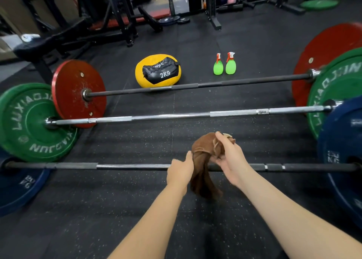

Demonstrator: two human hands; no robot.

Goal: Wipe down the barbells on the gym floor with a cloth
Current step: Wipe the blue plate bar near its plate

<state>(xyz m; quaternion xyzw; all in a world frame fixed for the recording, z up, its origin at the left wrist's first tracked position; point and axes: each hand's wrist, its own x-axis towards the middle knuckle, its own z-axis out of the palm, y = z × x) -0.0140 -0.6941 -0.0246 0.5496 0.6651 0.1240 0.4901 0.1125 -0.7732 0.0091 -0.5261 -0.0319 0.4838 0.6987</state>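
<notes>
1. The right hand (229,156) gripped the bunched top of the cloth (203,150), with the fingers curled under it and the thumb on top.
2. The left hand (181,170) held the gathered middle of the cloth with its thumb against the fabric. Its fingers were hidden behind the hand.
3. The cloth was brown and soft, crumpled into folds. A pale tag showed near the right thumb, and the loose end hung down in front of the nearest barbell (133,166).
4. That barbell was dark with a shiny steel stretch and carried blue plates (340,141).
5. Beyond it lay the middle barbell (172,116), silver with green plates (33,121), and the far barbell (215,83), black with red plates (78,92).
6. A yellow ball (157,70) marked 2KG and two green spray bottles (230,65) stood on the black speckled floor (137,141) behind them.
</notes>
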